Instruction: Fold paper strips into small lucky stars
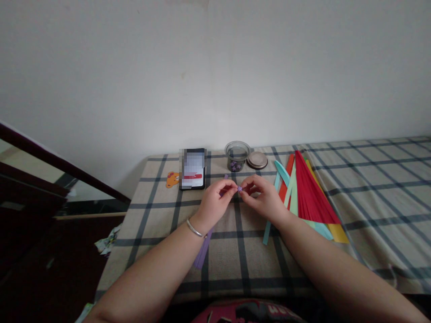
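Between my two hands, over the middle of the table, is a small purple paper star [239, 189]. My left hand [217, 199] pinches it from the left with thumb and fingertips. From the right, my right hand [261, 196] pinches its other side. Purple paper strips [204, 252] lie on the cloth under my left wrist, partly hidden by the hand and forearm. Just beyond the hands stands a clear plastic jar [237, 152] with several purple stars [235, 166] at its bottom. Its round lid [257, 159] rests beside it on the right.
A phone [193, 169] leans on an orange bear-shaped piece [172, 180] at the back left. Red paper strips [311, 193] fan out on the right, among orange, green, yellow and blue strips [266, 232]. A checked cloth [158, 224] covers the table, with a wall behind.
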Demonstrator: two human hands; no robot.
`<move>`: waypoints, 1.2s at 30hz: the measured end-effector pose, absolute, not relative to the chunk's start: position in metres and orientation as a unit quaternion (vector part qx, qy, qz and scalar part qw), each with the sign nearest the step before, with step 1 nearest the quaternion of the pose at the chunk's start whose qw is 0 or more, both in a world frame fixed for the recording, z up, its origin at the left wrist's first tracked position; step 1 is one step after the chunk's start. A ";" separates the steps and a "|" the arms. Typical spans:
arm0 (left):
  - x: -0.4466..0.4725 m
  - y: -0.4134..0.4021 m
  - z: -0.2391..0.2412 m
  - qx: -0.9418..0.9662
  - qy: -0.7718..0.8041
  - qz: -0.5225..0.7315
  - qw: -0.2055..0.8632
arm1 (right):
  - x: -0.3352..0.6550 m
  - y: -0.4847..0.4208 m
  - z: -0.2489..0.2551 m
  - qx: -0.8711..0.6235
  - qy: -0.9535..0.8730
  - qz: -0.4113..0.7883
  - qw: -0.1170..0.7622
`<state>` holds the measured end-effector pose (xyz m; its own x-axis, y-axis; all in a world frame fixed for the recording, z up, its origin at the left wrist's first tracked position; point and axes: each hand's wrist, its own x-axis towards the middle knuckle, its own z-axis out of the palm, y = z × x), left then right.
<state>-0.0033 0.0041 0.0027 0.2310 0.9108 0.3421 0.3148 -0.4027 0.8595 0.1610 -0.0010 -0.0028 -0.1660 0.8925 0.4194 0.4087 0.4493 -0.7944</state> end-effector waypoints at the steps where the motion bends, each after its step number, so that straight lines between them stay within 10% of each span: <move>1: -0.004 0.005 0.003 0.713 0.434 0.437 0.334 | 0.161 0.000 -0.004 -0.457 -0.718 0.267 0.453; 15: -0.010 0.012 -0.009 0.796 0.481 0.361 0.074 | 0.163 0.022 0.010 -0.494 -0.583 0.364 0.533; 36: -0.006 0.003 -0.004 0.833 0.481 0.270 0.036 | 0.158 0.064 0.017 -0.500 -0.555 0.349 0.566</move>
